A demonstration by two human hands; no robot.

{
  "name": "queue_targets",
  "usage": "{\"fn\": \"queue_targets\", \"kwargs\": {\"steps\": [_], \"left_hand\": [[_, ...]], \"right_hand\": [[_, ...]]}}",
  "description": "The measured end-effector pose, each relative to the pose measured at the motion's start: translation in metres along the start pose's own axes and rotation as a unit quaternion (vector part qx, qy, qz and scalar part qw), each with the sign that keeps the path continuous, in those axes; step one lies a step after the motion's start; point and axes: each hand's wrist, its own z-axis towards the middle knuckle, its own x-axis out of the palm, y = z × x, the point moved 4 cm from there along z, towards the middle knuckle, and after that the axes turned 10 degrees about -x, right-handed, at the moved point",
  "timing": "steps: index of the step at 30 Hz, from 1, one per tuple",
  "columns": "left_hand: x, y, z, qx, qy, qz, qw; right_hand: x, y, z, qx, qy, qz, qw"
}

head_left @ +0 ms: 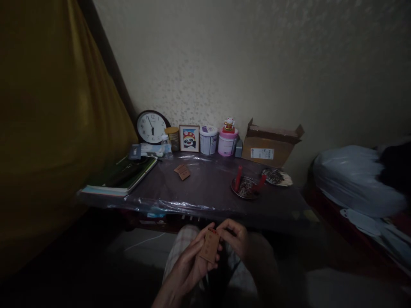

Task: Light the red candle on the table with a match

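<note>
- We hold a small brown packet (209,247) low in front of us, over our lap and below the near edge of the table (205,194); it sits between both hands, not on any surface.
- Our left hand (189,261) cradles it from beneath and behind, fingers wrapped round its lower half, so this hand carries it.
- Our right hand (233,238) comes in from the right and pinches at the packet's upper right corner; the two hands are close together, both closed on the same packet.
- The packet's long axis runs from lower left to upper right, tilted, its top end pointing toward the table. The light is dim, and we cannot tell what is printed on it or whether its top is open.
- Ahead on the table, well apart from the hands, lie similar brown packets (182,171), flat on the plastic sheet.
- To the right of those stands a round dish (245,188) with two red sticks (238,177) leaning in it, and beside it another plate (276,177) piled with pale sticks.
- Along the wall we see a clock (150,127), a framed panda picture (189,138), a white tin (208,140), a pink tin (227,143) with a small figurine on top, and an open cardboard box (269,146).
- Books (123,175) lie stacked at the table's left end; a yellow curtain (48,119) hangs further left.
- Nothing stands between the hands and the table's near edge.
</note>
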Motion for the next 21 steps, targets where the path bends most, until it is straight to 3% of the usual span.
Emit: {"fn": "queue_targets", "kwargs": {"steps": [6, 13, 17, 21], "left_hand": [[0.000, 0.001, -0.003, -0.009, -0.003, -0.011, 1.000], [-0.002, -0.005, -0.003, 0.020, -0.022, 0.000, 1.000], [0.001, -0.011, -0.007, 0.032, -0.059, 0.053, 0.996], [0.004, -0.017, -0.012, 0.050, -0.107, 0.103, 0.988]], "right_hand": [[-0.003, 0.001, -0.002, -0.004, -0.002, -0.031, 1.000], [0.000, -0.001, -0.002, -0.093, 0.022, -0.036, 0.995], [0.002, 0.014, -0.002, -0.177, 0.054, -0.116, 0.976], [0.005, 0.026, -0.002, -0.213, 0.103, -0.194, 0.952]]}}
